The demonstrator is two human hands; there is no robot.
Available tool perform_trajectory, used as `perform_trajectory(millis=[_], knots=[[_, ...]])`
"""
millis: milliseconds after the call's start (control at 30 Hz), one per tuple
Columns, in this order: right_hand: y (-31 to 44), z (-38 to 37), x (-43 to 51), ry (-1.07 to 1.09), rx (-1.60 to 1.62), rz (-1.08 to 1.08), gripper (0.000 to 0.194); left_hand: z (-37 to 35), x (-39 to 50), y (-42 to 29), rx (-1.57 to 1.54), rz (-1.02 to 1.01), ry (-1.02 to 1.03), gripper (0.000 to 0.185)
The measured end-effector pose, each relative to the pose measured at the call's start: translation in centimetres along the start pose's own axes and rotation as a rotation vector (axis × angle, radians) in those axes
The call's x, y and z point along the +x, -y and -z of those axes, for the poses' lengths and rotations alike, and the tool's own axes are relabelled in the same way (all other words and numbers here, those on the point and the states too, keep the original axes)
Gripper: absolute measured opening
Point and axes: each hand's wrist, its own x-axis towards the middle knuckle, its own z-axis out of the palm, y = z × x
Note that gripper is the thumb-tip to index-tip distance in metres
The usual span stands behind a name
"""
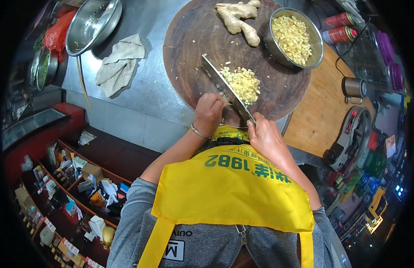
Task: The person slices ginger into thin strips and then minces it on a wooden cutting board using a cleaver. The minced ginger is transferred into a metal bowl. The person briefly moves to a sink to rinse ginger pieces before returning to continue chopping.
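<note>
My right hand (264, 131) grips the handle of a cleaver (223, 83), its broad blade slanting away to the upper left over a round wooden chopping block (190, 37). Just left of the blade, my left hand (209, 112) has its fingers curled down by a few pale ginger slivers (225, 97); most of what lies under the fingertips is hidden. Right of the blade is a heap of chopped ginger (242, 83). A whole ginger root (237, 16) lies at the block's far side. A steel bowl (322, 50) full of chopped ginger (291, 38) stands at the block's upper right.
A folded cloth (121, 65) and a tilted steel bowl (93, 30) rest on the steel counter (153, 83) at left. To the right are a wooden board (311, 124), a steel mug (353, 87), a portable gas stove (347, 140) and two gas canisters (339, 35).
</note>
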Motion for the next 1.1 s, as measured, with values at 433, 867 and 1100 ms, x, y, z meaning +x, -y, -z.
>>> perform_trajectory(millis=[433,867,1100], knots=[[0.6,1.1,-1.6,-0.02,0.086,-0.009,0.022,0.9,0.4,-0.1,-0.005,0.018,-0.053,0.014],[-0.5,-0.6,0.6,-0.103,0.152,0.038,0.019,0.2,0.7,0.3,-0.024,0.012,-0.012,0.012],[0.9,1.6,-1.2,-0.041,0.155,-0.001,0.02,1.1,0.9,-0.4,-0.036,0.09,-0.087,0.018]])
